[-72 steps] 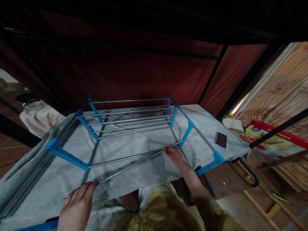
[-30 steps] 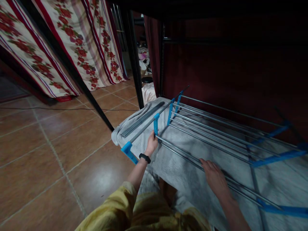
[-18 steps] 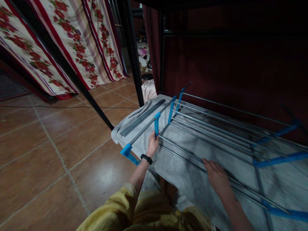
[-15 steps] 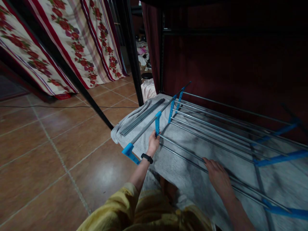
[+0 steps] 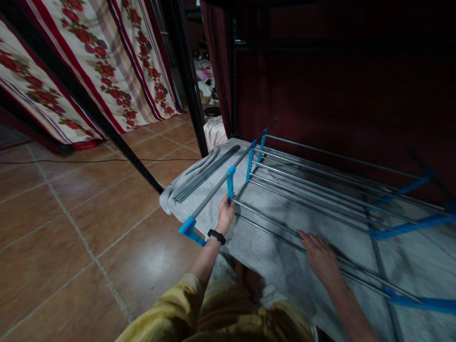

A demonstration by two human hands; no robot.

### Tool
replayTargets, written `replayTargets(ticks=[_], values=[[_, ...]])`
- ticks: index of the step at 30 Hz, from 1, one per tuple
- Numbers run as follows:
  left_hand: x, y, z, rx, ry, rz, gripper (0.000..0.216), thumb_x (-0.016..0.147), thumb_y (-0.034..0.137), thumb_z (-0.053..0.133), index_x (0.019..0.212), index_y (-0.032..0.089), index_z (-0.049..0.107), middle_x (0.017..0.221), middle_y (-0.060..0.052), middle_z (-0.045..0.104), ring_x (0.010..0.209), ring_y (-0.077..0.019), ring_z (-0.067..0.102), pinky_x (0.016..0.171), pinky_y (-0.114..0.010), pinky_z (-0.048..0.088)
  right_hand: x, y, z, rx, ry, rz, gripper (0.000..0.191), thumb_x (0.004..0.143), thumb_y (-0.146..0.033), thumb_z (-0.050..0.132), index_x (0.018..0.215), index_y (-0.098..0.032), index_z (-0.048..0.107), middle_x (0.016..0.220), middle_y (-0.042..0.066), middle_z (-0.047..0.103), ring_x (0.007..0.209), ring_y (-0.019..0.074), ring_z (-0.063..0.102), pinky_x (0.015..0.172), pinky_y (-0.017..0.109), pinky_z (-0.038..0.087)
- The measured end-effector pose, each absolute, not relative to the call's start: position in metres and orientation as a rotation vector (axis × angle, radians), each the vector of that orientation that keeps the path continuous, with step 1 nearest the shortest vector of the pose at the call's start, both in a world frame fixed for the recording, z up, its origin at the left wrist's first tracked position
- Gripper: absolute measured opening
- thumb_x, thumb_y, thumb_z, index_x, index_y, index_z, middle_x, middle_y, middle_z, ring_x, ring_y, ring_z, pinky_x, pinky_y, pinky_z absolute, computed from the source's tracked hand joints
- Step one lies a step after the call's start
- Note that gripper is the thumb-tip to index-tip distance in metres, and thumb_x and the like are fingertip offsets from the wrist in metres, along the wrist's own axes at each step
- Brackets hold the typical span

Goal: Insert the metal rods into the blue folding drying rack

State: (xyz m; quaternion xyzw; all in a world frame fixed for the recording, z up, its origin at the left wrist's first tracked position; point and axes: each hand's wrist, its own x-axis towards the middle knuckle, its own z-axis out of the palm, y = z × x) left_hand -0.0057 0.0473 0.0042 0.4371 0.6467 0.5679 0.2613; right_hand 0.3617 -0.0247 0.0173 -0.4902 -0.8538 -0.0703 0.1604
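Observation:
A partly built rack of silver metal tubes (image 5: 313,184) and blue plastic brackets lies on a bed-like surface with a grey blanket. My left hand (image 5: 225,212), a black band at its wrist, is closed round the lower end of a blue bracket (image 5: 230,179), where a front tube meets it. That bracket sits on a grey side pole (image 5: 211,194), which has another blue bracket (image 5: 189,228) at its near end. Further right, my right hand (image 5: 320,259) is closed over the front metal tube (image 5: 263,216); its fingertips are partly hidden.
Several loose grey tubes (image 5: 208,173) lie side by side on the grey blanket (image 5: 270,261). A black frame post (image 5: 188,80) rises behind them. Tiled floor (image 5: 81,213) with a thin cable (image 5: 89,161) is at left, below a floral curtain (image 5: 117,61).
The view has shifted slightly, so the rack appears a little further left. Both hands keep their places on the bracket and the tube.

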Motion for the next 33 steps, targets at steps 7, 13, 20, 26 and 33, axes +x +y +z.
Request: replayTargets(ticks=[7,13,20,26,33], values=[[-0.010,0.044,-0.006,1.194,1.698,1.547,0.045,0.079,0.008,0.059,0.121,0.020,0.067,0.125,-0.010,0.072,0.124,-0.0262,0.065,0.111,-0.043,0.048,0.347,-0.042,0.025,-1.420,-2.391,-0.240,0.050,0.100,-0.015,0.039,0.148,-0.023,0.051,0.127,0.012,0.070,0.113,0.0256,0.063,0.099,0.042,0.047],[-0.017,0.026,-0.023,1.193,1.884,1.468,0.064,0.066,0.000,0.055,0.126,0.019,0.064,0.128,-0.012,0.066,0.128,-0.0275,0.059,0.114,-0.045,0.045,0.322,-0.062,-0.009,-1.451,-2.368,-0.128,0.042,0.102,-0.023,0.043,0.142,-0.024,0.056,0.129,0.012,0.069,0.113,0.0258,0.063,0.100,0.044,0.048],[-0.001,0.027,-0.024,1.221,1.980,1.414,0.029,0.069,-0.001,0.052,0.086,0.018,0.063,0.097,-0.008,0.062,0.098,-0.0227,0.062,0.099,-0.039,0.047,0.317,-0.033,-0.039,-1.574,-2.320,-0.135,0.035,0.099,-0.014,0.043,0.125,-0.022,0.065,0.115,0.011,0.072,0.110,0.0252,0.065,0.097,0.041,0.048],[0.000,0.030,-0.021,1.181,2.037,1.404,0.019,0.074,0.000,0.057,0.076,0.019,0.057,0.086,-0.003,0.058,0.087,-0.0181,0.058,0.090,-0.032,0.045,0.320,-0.030,-0.042,-1.580,-2.306,-0.073,0.036,0.099,-0.014,0.043,0.127,-0.021,0.065,0.116,0.011,0.073,0.110,0.0254,0.065,0.096,0.039,0.049],[0.002,0.031,-0.019,1.129,2.066,1.405,0.019,0.075,0.001,0.059,0.072,0.020,0.056,0.079,-0.001,0.056,0.083,-0.0177,0.058,0.088,-0.031,0.045,0.322,-0.030,-0.045,-1.573,-2.280,-0.026,0.038,0.102,-0.017,0.038,0.127,-0.021,0.065,0.116,0.011,0.074,0.110,0.0270,0.065,0.098,0.042,0.050]])
